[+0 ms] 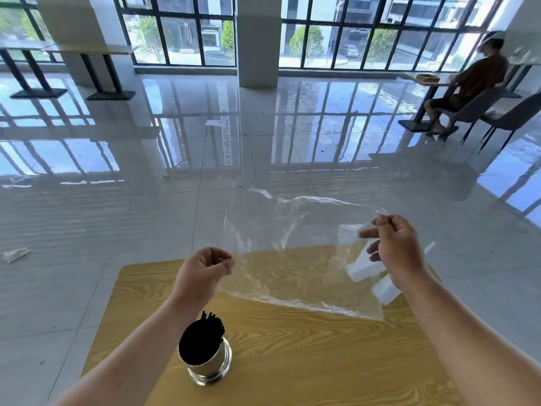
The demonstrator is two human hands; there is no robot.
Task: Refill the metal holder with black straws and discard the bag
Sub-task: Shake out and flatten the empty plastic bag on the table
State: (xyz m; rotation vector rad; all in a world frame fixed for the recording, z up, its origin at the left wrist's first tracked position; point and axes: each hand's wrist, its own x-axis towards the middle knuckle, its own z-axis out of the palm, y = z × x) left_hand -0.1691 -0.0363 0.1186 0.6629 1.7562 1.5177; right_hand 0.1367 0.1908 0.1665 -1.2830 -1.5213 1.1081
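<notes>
A shiny metal holder (209, 369) stands on the wooden table (307, 347), packed with black straws (202, 338). Above the table's far half a clear plastic bag (292, 259) is stretched out flat and looks empty. My left hand (202, 273) pinches its left edge. My right hand (395, 247) pinches its upper right corner. Both hands are raised beyond the holder, which sits just below my left forearm.
Two white blocks (366, 266) lie near the table's right edge, seen partly through the bag. A crumpled bit of plastic (14, 254) lies on the glossy floor at left. A person sits on a chair (474, 108) at a far table, right.
</notes>
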